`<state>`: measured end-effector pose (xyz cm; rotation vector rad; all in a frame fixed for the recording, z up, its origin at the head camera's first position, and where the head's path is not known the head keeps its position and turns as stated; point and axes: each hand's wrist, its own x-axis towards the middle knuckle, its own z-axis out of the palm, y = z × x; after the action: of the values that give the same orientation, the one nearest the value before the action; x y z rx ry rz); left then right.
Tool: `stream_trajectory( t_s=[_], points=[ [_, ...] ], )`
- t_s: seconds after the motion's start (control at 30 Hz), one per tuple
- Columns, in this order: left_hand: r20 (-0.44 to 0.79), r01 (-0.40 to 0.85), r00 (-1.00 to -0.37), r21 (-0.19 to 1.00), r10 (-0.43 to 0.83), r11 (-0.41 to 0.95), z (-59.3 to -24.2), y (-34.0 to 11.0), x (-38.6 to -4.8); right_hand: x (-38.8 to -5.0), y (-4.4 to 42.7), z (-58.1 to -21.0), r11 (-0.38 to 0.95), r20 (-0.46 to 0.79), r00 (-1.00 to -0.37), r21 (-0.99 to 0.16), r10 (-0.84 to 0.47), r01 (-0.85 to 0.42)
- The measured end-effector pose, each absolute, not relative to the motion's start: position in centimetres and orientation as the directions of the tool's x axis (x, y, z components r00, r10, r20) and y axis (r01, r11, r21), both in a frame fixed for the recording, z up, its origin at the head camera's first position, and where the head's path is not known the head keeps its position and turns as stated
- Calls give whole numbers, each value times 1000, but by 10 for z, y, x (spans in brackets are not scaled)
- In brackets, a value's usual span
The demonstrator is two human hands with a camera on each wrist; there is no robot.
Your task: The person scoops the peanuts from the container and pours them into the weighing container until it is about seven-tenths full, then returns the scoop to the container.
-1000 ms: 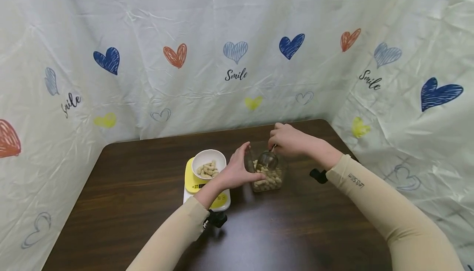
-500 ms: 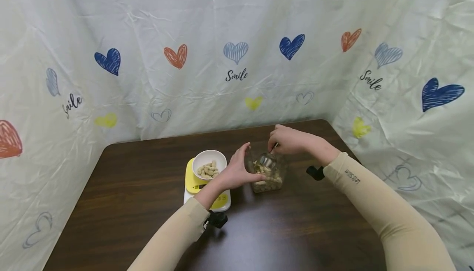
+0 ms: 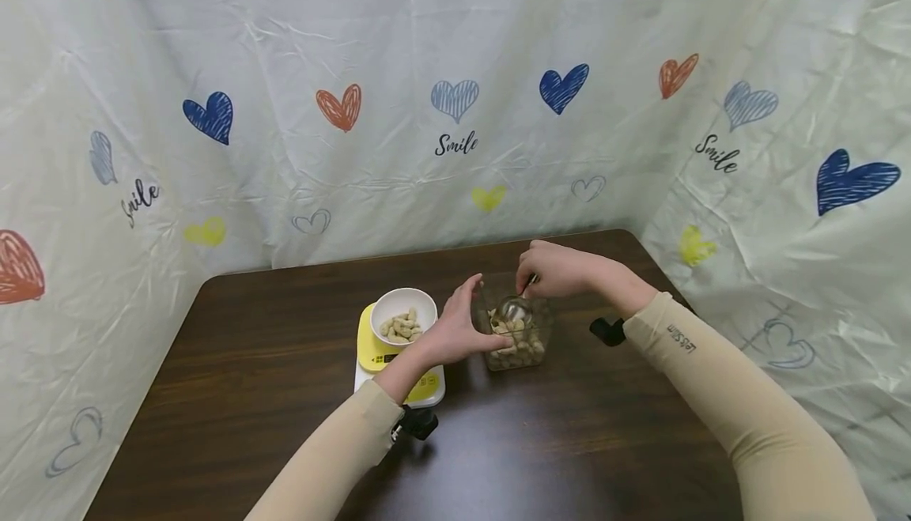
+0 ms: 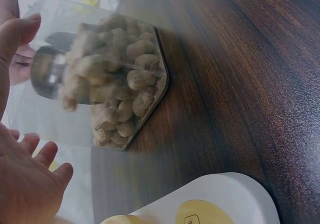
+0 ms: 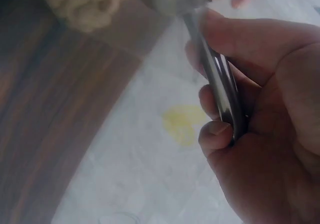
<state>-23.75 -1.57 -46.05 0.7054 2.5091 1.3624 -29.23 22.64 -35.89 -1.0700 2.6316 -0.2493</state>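
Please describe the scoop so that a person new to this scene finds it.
On the dark table, find the yellow-and-white scale; to its right stands a clear container of peanuts. The scoop sits partly inside this container, and the right hand grips its handle. Its shiny metal sets it apart from the clear container and the white bowl on the scale.
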Motion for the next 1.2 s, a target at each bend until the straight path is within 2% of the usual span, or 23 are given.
stream_trajectory(
  t_s=[0.2, 0.77, 1.2],
  points=[
    [51, 310, -871, 827, 488, 468, -460, -15, -238, -299, 234, -349, 749, -248, -714, -341, -655, -568],
    [50, 303, -876, 832, 480, 465, -462, -14, -237, -309, 253, -347, 760, -327, -738, -532, -590, -373],
    [64, 309, -877, 835, 477, 456, -461, -14, -238, -313, 257, -352, 753, -346, -730, -562, -590, -343]
  ],
)
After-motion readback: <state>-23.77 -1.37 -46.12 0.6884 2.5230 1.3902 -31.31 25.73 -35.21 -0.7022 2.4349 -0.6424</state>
